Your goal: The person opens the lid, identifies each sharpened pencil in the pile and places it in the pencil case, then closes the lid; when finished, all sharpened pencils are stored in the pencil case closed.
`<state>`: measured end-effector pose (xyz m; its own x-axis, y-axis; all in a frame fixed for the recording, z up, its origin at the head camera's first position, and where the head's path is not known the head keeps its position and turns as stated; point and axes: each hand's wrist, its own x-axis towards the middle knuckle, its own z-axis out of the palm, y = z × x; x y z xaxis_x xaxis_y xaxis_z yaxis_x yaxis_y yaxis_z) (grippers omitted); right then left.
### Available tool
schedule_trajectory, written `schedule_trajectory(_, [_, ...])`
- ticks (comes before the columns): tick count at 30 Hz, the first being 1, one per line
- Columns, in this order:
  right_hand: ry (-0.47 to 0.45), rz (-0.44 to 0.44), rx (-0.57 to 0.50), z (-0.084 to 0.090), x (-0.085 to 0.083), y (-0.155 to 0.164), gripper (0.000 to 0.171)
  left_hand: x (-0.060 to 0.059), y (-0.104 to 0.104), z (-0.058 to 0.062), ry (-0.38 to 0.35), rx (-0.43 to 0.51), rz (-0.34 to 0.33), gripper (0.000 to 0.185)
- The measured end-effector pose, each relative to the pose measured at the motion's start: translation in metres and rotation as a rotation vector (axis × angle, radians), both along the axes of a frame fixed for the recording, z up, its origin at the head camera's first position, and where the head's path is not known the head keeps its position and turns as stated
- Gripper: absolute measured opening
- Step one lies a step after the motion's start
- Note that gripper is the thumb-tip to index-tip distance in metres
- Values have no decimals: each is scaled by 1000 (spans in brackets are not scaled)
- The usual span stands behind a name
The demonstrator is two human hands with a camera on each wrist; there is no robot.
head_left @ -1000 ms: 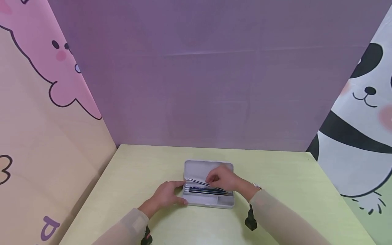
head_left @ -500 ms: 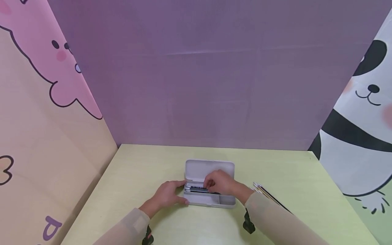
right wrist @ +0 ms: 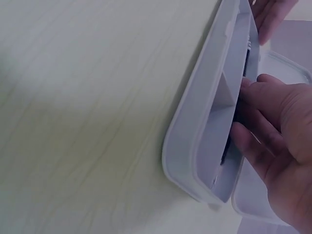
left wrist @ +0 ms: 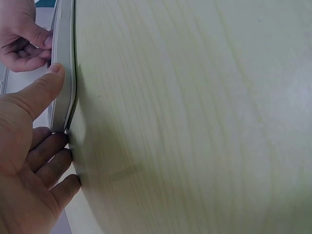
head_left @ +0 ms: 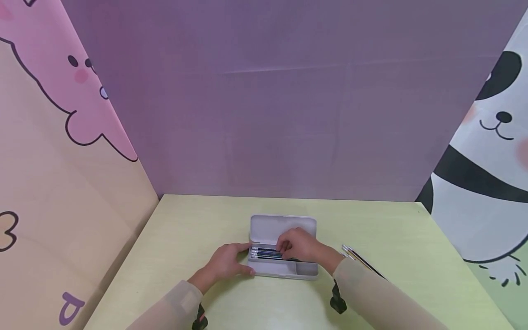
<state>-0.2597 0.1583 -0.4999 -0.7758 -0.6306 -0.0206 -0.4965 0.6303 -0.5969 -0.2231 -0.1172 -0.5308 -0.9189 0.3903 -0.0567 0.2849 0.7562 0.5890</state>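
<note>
A white pencil case (head_left: 284,270) lies with its lid raised back on the table. Inside, several dark pencils (head_left: 264,253) lie side by side in the rear compartment. My left hand (head_left: 224,266) grips the case's left end, thumb at the near corner and index finger near the hinge. The left wrist view shows that thumb pressed on the case's edge. My right hand (head_left: 299,245) reaches into the case from the right, its curled fingers (right wrist: 249,141) and thumb on a dark pencil (right wrist: 226,148). The hand hides the pencils' right ends.
Several more pencils (head_left: 363,261) lie on the table to the right, partly behind the right sleeve. The case's front compartment has a divider (right wrist: 223,92). A purple backdrop (head_left: 264,114) stands behind the table (head_left: 198,220), with printed panels left and right.
A pencil held slanted over the case has come down among the others inside. My right hand has lowered slightly, and more of the pencils on the right shows. My left hand stays at the case.
</note>
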Motion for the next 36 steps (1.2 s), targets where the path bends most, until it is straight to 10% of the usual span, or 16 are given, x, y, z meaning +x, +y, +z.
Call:
schedule_trajectory(20, [-15, -87, -113, 67, 26, 110, 20, 3, 3, 3, -2, -11, 15, 86])
schedule_trajectory(36, [-209, -211, -195, 29, 54, 227, 36, 4, 2, 3, 25, -22, 1, 87])
